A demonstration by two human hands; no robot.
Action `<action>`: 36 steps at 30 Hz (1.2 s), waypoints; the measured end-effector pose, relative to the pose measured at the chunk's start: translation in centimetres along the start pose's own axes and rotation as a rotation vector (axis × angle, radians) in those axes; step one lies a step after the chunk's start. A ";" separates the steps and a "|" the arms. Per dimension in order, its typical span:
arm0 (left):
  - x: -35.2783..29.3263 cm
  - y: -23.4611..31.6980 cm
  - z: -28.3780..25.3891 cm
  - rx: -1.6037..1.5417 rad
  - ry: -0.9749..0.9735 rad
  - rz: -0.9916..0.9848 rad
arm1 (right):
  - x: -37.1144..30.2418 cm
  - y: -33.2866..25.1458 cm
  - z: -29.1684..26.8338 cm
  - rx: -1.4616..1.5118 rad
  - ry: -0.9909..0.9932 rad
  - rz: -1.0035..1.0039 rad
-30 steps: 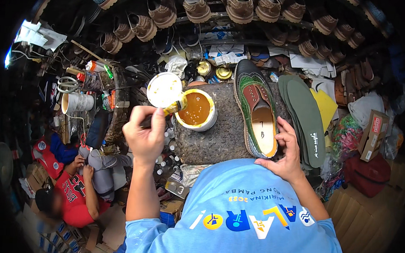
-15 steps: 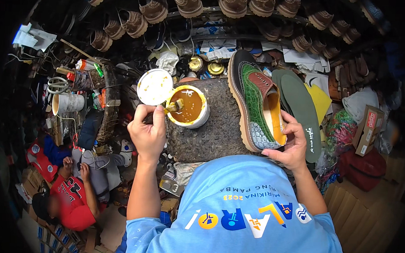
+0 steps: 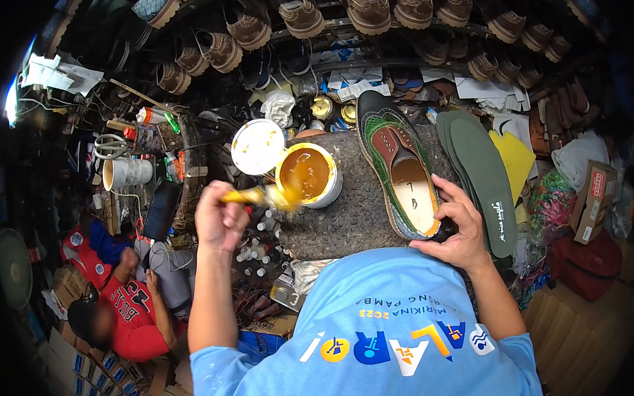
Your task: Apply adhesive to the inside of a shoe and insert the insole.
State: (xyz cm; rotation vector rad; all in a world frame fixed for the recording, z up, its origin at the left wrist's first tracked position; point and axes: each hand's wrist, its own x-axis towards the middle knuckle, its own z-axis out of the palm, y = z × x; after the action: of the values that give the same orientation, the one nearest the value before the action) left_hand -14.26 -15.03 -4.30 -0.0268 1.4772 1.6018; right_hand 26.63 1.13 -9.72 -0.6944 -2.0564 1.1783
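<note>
My left hand (image 3: 222, 214) is closed round the handle of a yellow-smeared brush (image 3: 250, 196), which is blurred by motion. The brush's bristle end lies over the lower left rim of a white tub (image 3: 337, 181) of amber, glue-like liquid (image 3: 302, 170). My right hand (image 3: 463, 220) grips the heel end of a lace-less shoe (image 3: 392, 140) of black, green and reddish-brown leather. The shoe's opening faces up, with a pale insole (image 3: 414, 199) inside. Its toe points away from me, above a dark, rough work block (image 3: 315, 230).
A yellow-stained white lid (image 3: 258, 147) lies beside the tub. Dark green insole shapes (image 3: 482, 180) lie right of the shoe. Brown shoes (image 3: 367, 10) line the far shelves. Small bottles (image 3: 256, 250) stand left of the block. A person in red (image 3: 138, 314) sits at lower left.
My left hand has drawn the brush out of the liquid, toward the tub's lower left. My right hand has tipped the shoe so its inside faces up. The whole view has shifted slightly.
</note>
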 end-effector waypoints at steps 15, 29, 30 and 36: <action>-6.5 11.4 9.0 -0.343 -0.550 0.417 | 0.1 1.4 0.4 0.251 -0.040 0.117; -7.6 15.0 5.9 -0.172 -0.582 0.828 | -1.1 2.0 1.5 0.603 0.026 0.351; -7.9 14.7 5.8 -0.098 -0.511 0.863 | -1.1 2.6 1.7 0.616 0.046 0.350; -10.3 7.6 11.9 0.514 -0.661 0.836 | 0.6 1.9 1.5 0.586 0.011 0.407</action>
State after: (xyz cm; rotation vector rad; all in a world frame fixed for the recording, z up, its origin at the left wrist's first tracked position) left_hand -6.66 -10.53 10.76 1.4294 1.3597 1.5288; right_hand 25.37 1.61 -11.77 -0.8320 -1.4682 1.8900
